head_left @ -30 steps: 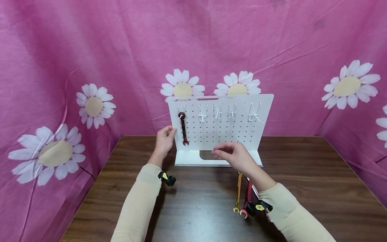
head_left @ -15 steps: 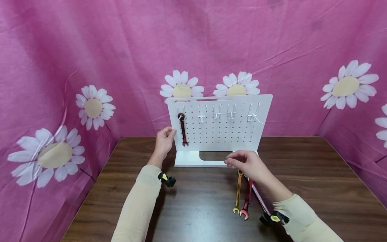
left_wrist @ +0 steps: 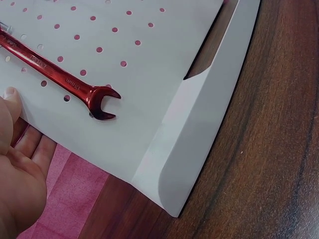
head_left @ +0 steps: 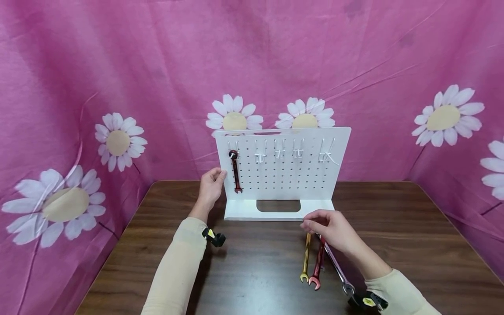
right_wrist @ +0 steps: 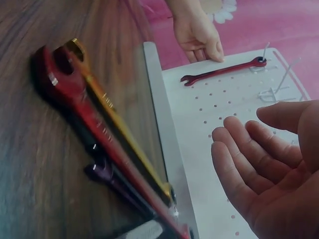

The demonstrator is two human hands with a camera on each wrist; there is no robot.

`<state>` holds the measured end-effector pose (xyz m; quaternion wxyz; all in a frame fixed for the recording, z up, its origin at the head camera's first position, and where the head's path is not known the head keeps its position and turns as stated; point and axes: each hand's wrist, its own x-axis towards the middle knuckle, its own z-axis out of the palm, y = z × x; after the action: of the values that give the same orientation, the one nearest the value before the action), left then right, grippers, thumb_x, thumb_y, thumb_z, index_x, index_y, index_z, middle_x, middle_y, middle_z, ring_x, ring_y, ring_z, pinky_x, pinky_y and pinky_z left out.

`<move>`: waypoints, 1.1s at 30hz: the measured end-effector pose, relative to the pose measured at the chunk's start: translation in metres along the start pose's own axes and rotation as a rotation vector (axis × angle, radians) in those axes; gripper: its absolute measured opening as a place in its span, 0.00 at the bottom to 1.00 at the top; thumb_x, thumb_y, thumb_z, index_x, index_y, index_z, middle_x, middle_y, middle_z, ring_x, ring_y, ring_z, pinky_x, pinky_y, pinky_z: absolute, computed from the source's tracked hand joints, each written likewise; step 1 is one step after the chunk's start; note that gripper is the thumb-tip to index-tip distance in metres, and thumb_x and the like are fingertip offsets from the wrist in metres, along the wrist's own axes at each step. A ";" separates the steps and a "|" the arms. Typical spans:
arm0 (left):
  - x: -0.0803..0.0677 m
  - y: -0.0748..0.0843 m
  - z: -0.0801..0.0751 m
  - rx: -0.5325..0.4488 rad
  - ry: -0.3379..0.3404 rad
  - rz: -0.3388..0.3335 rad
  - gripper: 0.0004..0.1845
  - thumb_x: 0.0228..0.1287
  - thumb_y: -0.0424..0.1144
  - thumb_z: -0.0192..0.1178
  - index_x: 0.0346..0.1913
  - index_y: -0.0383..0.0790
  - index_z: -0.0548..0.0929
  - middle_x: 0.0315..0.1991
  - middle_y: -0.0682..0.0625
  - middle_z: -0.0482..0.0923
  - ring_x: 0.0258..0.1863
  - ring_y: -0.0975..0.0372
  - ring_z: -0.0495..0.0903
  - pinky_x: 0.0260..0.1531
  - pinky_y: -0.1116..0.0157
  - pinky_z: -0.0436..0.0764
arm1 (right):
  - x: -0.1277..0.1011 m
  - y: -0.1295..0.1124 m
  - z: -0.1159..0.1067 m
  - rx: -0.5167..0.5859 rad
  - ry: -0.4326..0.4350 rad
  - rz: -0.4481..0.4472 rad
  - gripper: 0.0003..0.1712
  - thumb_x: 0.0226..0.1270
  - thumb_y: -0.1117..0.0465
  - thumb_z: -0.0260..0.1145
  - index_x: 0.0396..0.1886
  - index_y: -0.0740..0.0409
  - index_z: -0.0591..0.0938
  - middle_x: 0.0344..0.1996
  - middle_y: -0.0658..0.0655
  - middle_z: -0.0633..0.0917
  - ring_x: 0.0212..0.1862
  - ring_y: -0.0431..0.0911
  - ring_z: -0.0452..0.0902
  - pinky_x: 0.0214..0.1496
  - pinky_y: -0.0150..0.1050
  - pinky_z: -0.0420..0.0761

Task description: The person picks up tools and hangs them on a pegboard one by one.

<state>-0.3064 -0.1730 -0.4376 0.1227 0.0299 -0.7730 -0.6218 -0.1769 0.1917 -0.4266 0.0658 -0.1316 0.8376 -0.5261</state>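
bracing the pegboard (head_left: 291,177): left hand (head_left: 210,188) pinches its left edge, thumb on the front face, fingers behind. right hand (head_left: 328,225) is just off the pegboard's front right corner, fingers loosely bent, thumb apart from them, grasping nothing.

step looks like a pick. to do it well: start with the gold wrench (head_left: 306,259), outermost on the left; pinch across the shank, lift straight up so the neighbors don't drag. left hand should steady the pegboard, not push it.

where: gold wrench, red wrench (head_left: 318,263) and silver wrench (head_left: 335,265) lie in front of the pegboard's right end. purple piece (right_wrist: 102,173) by them, partly hidden, can't tell what.

pointing: open ends face away from the pegboard, far ends toward its base, partly covered by the right hand. gold axis runs nearly square to the pegboard's front edge; red leans a bit; silver slants most, near end rightward. hung wrench (head_left: 236,175) at the pegboard's left: ring up, open end down, axis near vertical.
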 end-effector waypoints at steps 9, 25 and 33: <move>0.001 -0.002 0.003 -0.005 -0.010 0.008 0.13 0.81 0.38 0.62 0.54 0.29 0.87 0.31 0.53 0.79 0.35 0.64 0.73 0.38 0.69 0.74 | -0.014 0.002 -0.007 -0.018 0.014 0.024 0.12 0.77 0.63 0.70 0.48 0.70 0.88 0.37 0.63 0.93 0.35 0.40 0.87 0.39 0.36 0.86; 0.000 -0.003 -0.001 -0.027 -0.012 0.011 0.13 0.81 0.37 0.62 0.53 0.28 0.87 0.30 0.56 0.81 0.33 0.66 0.72 0.34 0.71 0.72 | -0.038 0.025 -0.007 0.055 -0.054 0.139 0.13 0.77 0.64 0.69 0.45 0.75 0.86 0.29 0.59 0.87 0.24 0.40 0.80 0.25 0.36 0.81; 0.001 -0.004 -0.001 -0.044 -0.010 0.021 0.13 0.82 0.36 0.62 0.53 0.27 0.87 0.29 0.56 0.80 0.32 0.67 0.71 0.34 0.72 0.72 | -0.042 0.034 -0.004 -0.020 -0.051 0.218 0.11 0.77 0.62 0.69 0.38 0.68 0.87 0.20 0.51 0.80 0.18 0.38 0.73 0.16 0.31 0.70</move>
<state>-0.3077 -0.1748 -0.4415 0.1261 0.0162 -0.7601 -0.6373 -0.1426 0.2213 -0.4566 0.1429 -0.0537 0.8501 -0.5040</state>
